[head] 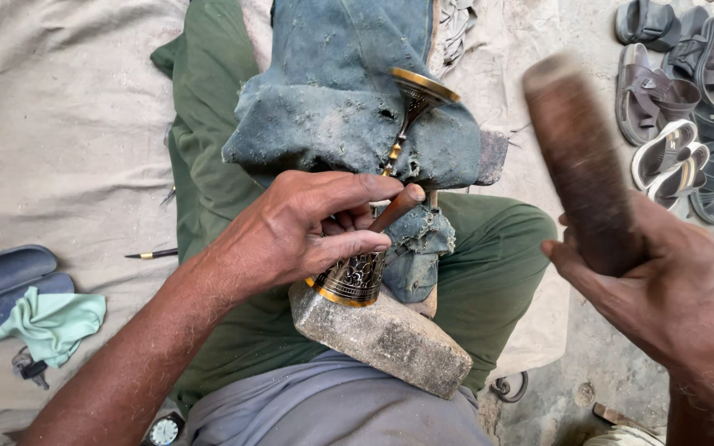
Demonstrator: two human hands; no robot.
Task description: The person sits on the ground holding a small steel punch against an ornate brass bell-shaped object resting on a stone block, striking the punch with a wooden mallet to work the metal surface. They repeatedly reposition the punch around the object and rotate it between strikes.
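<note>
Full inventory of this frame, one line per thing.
engraved metal goblet: 1, black and gold, lying on the stone block
stone block: 1, grey, on the lap
denim cloth: 1, dusty blue, under the goblet's stem
chisel tool: 1, brown handle, against the goblet
wooden mallet: 1, brown, raised, blurred
sandals: several, dark, top right
green rag: 1, left
pen-like tool: 1, on the sheet
wristwatch: 1, bottom edge
left hand: grip on chisel tool
right hand: grip on mallet
</note>
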